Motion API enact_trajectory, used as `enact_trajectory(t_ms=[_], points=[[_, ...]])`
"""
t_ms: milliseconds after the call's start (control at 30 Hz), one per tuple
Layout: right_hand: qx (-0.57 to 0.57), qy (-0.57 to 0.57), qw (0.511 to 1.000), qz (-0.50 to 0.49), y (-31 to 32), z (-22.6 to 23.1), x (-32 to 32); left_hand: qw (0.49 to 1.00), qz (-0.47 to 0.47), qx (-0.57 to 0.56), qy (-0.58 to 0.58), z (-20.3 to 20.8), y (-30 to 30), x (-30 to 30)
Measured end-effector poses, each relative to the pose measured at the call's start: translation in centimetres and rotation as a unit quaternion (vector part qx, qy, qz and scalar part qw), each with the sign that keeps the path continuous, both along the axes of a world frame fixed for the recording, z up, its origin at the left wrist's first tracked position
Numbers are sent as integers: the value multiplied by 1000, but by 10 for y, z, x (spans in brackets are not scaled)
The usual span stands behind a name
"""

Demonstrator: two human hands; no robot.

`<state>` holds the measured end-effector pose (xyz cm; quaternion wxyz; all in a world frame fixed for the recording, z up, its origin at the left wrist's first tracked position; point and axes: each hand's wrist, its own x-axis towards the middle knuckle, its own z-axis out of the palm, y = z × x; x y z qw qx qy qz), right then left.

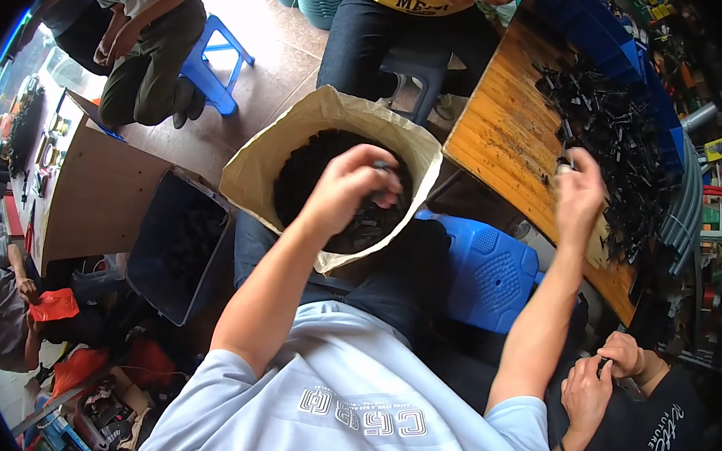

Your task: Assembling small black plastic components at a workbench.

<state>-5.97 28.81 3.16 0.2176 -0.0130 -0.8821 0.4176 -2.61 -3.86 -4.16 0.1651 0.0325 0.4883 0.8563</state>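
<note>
My left hand (349, 188) is over the mouth of a pale paper sack (250, 173), fingers curled, with a small dark piece showing between them. Small black parts (347, 240) fill much of the sack, which stands between my legs. At the wooden table (508, 110) on the right, my right hand (581, 193) has its fingers pinched together and slightly blurred. A small dark piece shows at its fingertips, near the edge of a heap of black plastic parts (618, 132). The exact kind of these parts is too small to make out.
A blue plastic stool (490, 275) stands beside my right leg. Blue bins (596, 40) line the table's far side. To my left is a dark bin (166, 247) holding black parts. Co-workers sit ahead, left and right; one pair of hands (592, 383) is close to my right arm.
</note>
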Motion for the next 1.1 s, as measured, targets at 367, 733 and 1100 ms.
enact_trajectory(t_ms=[367,733,1100], points=[[208,12,978,-11,73,-58,-6,985,69,95,-129,-25,-27,3],[166,60,944,278,-64,10,53,999,-13,-1,-40,34,41,-5],[5,32,948,316,-123,-12,64,973,101,164,-125,28,-4,4]])
